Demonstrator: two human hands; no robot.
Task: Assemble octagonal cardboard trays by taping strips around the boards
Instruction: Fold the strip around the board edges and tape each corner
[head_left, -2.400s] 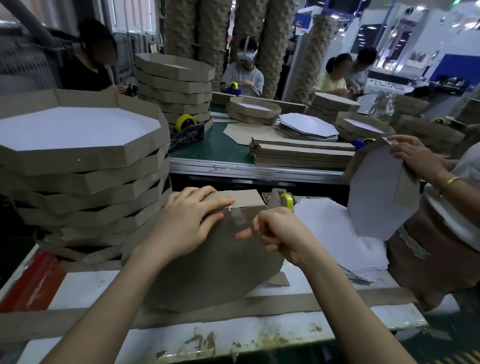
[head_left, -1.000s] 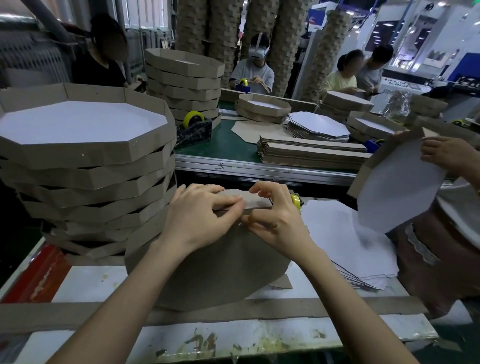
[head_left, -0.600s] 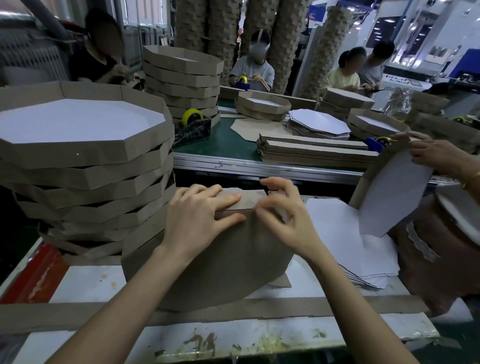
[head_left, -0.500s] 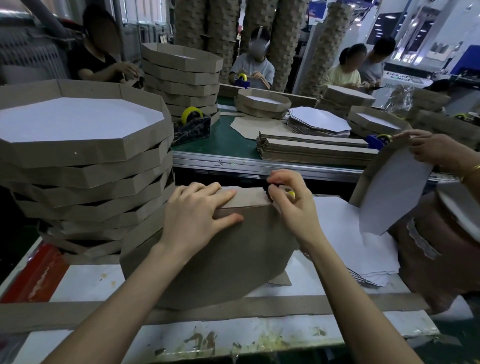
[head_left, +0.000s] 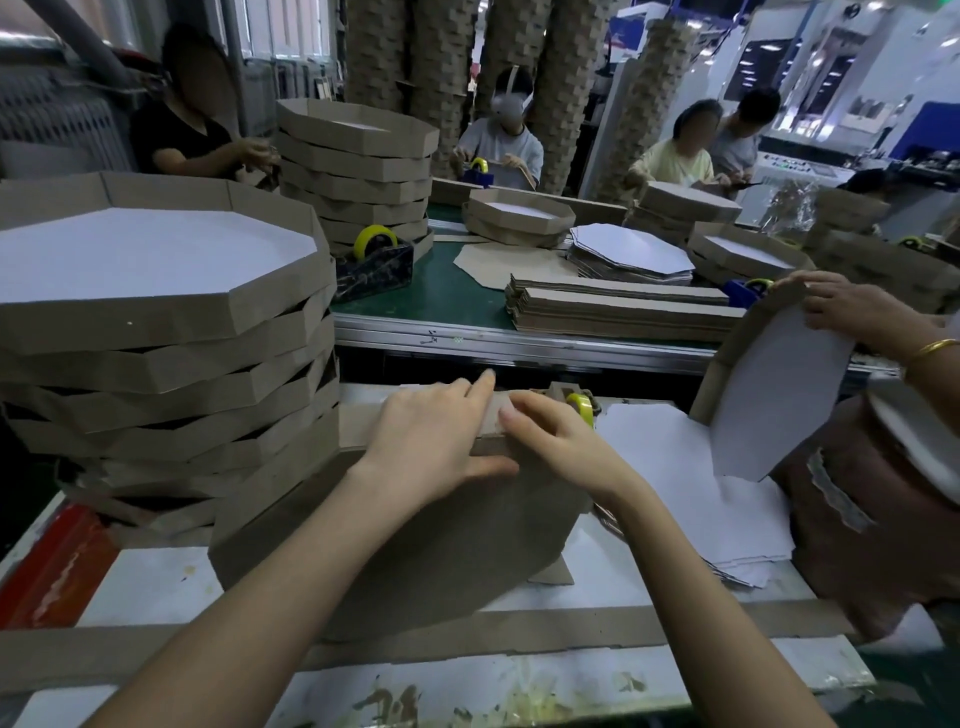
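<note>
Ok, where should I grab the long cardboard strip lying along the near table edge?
Probably pinch the strip at its right end, coming from the right: it lies flat, the propped tray covers its middle, and that end is bare.

Single view, head-worn, wide-angle. Faced forward and down over the near worktable (head_left: 156, 587). Close range: both forearms entered from the bottom edge, with the left hand (head_left: 431, 447) and right hand (head_left: 561, 441) at frame centre. The upper frame took in the green table (head_left: 457, 301) beyond and the hall behind it. Straight edges bowed toward the borders.
</note>
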